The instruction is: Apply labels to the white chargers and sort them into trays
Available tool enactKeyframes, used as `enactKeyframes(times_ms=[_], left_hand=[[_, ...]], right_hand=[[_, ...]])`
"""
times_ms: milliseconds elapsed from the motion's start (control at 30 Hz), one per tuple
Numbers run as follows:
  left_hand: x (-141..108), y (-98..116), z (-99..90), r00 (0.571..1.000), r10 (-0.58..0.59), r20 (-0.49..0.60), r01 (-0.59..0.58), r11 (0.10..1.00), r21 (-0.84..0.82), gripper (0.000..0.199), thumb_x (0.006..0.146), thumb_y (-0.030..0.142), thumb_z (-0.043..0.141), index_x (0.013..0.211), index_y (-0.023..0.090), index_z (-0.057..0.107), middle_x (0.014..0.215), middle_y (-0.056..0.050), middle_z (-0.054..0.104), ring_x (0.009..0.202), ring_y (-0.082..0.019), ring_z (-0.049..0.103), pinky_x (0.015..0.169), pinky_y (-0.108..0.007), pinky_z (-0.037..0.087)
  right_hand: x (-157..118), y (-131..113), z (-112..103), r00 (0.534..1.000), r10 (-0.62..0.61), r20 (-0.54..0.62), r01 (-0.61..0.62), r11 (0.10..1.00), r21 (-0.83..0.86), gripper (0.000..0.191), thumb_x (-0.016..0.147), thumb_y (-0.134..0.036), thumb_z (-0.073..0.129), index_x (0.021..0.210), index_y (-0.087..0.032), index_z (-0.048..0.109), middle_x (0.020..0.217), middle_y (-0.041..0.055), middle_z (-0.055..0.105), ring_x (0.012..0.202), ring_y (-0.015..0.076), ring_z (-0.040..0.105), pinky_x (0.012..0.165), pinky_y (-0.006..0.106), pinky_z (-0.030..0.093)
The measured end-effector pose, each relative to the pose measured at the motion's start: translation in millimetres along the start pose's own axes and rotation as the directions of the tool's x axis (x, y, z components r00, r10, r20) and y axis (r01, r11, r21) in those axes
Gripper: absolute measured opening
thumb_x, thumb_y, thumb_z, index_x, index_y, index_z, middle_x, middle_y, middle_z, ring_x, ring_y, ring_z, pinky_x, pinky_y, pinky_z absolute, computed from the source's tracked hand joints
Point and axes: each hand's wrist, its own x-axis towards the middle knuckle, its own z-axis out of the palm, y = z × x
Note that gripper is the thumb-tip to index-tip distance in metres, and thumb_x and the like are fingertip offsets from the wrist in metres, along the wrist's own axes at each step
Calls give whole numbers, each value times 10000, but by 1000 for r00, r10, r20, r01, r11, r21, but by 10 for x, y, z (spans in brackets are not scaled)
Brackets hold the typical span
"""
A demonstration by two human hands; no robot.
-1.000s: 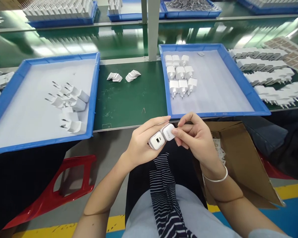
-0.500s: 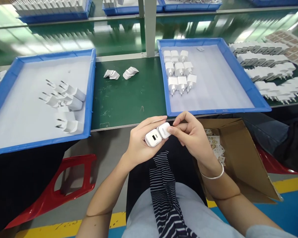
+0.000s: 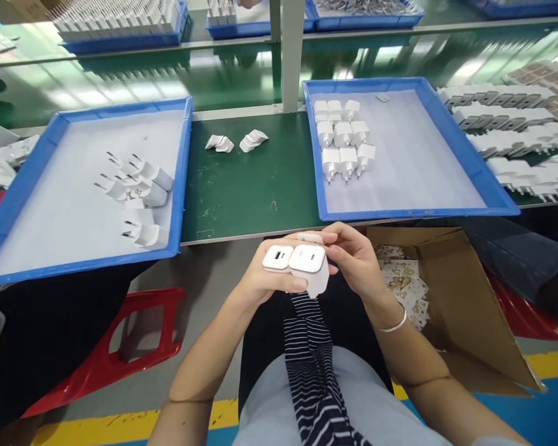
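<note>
My left hand (image 3: pixel 265 272) is closed around two white charger plugs held side by side above my lap. The left charger (image 3: pixel 278 257) shows one wide and one small port in its end face. Beside it, the right charger (image 3: pixel 309 260) shows a single small port, and its white body points down. Behind them, my right hand (image 3: pixel 353 257) pinches a small white rounded piece (image 3: pixel 309 237) near the left fingertips. Two small stacks of flat white pieces, a left stack (image 3: pixel 219 144) and a right stack (image 3: pixel 253 140), lie on the green table (image 3: pixel 251 192).
A blue tray (image 3: pixel 185 179) with several two-pin chargers stands left. Another blue tray (image 3: pixel 418 215) with rows of chargers stands right, beside more charger rows (image 3: pixel 502 118). An open cardboard box (image 3: pixel 465 303) with papers is below right. A red stool (image 3: pixel 144 297) is at lower left.
The right charger's end face now shows its port, where a white piece covered it before. My right hand has drawn that small white piece back and up, away from the face.
</note>
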Motion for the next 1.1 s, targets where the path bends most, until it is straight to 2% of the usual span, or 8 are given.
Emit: enactKeyframes(times_ms=[100, 167, 200, 300, 400, 467, 600, 1100], left_hand=[[-22, -50, -4, 992, -127, 25, 129, 960, -248, 488, 603, 395, 868, 1036, 178, 808, 1034, -107, 795, 750, -298, 782, 610, -314, 632], [-34, -55, -17, 989, -143, 34, 147, 952, -268, 498, 617, 445, 858, 1030, 171, 807, 869, -95, 800, 708, -286, 777, 575, -294, 615], [-40, -47, -23, 992, -128, 23, 130, 968, -217, 503, 633, 458, 854, 1044, 173, 804, 894, -107, 801, 744, -296, 781, 594, -308, 623], [-57, 6, -21, 995, 51, -89, -29, 973, 229, 441, 674, 360, 876, 1077, 201, 795, 1307, -160, 700, 1069, -346, 740, 827, -402, 642], [-58, 47, 22, 934, 330, -134, -147, 700, 698, 407, 719, 210, 858, 1116, 216, 769, 1461, -143, 592, 1270, -313, 642, 1065, -453, 543], [-44, 43, 60, 891, 439, -117, -165, 552, 817, 389, 772, 201, 818, 1153, 212, 741, 1394, -133, 650, 1234, -273, 667, 1075, -445, 535], [-9, -7, 120, 864, 496, -86, -166, 442, 882, 351, 827, 222, 767, 1173, 207, 709, 1318, -117, 702, 1190, -253, 691, 1006, -403, 569], [7, 4, 187, 853, 520, -45, -166, 351, 921, 318, 861, 192, 722, 1176, 196, 680, 1291, -111, 716, 1196, -235, 684, 989, -383, 549]], right_hand=[[28, -22, 23, 999, 9, 36, -8, 999, -49, 246, 804, -428, 817, 828, -217, 694, 735, -12, 691, 599, 125, 610, 524, 238, 504], [31, -33, 30, 1000, -28, 12, 29, 988, -152, 256, 832, -443, 782, 790, -210, 686, 688, -13, 684, 535, 122, 588, 481, 245, 486], [26, -46, 25, 998, -66, -12, 61, 969, -240, 233, 863, -419, 753, 787, -209, 689, 677, -12, 681, 528, 121, 584, 487, 250, 485], [-10, -133, -11, 955, -254, -152, 145, 850, -506, 160, 929, -274, 686, 782, -212, 696, 661, -17, 660, 568, 115, 575, 559, 254, 476], [-75, -271, -8, 909, -308, -282, 138, 858, -495, 187, 941, -218, 675, 755, -207, 679, 608, -34, 584, 543, 96, 497, 530, 240, 405], [-127, -348, 48, 941, -220, -259, 105, 912, -397, 212, 943, -225, 679, 733, -203, 666, 576, -44, 528, 523, 89, 453, 502, 235, 368], [-214, -386, 226, 987, -82, -138, 26, 932, -361, 196, 932, -225, 696, 739, -200, 673, 599, -45, 531, 545, 81, 446, 503, 226, 350], [-210, -317, 334, 984, -87, -158, 12, 907, -422, 217, 906, -268, 714, 707, -197, 662, 603, -29, 546, 534, 102, 422, 505, 257, 338]])
